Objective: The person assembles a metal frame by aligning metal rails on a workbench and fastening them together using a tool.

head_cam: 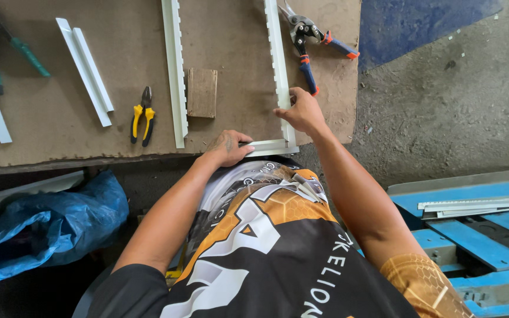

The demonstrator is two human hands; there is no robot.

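Head view: right hand [304, 111] curls its fingers onto the long notched white metal strip [278, 65] on the brown board [237, 35]. Left hand [228, 147] pinches the strip's short bent end [269, 146] at the board's near edge. Snips [310, 41] lie just right of the strip.

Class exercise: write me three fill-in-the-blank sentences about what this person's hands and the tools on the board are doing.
The right hand presses on a white notched ____.
The left hand touches the short white piece at the board's ____ edge.
The small pliers have ____ handles.

Missing words: strip; near; yellow
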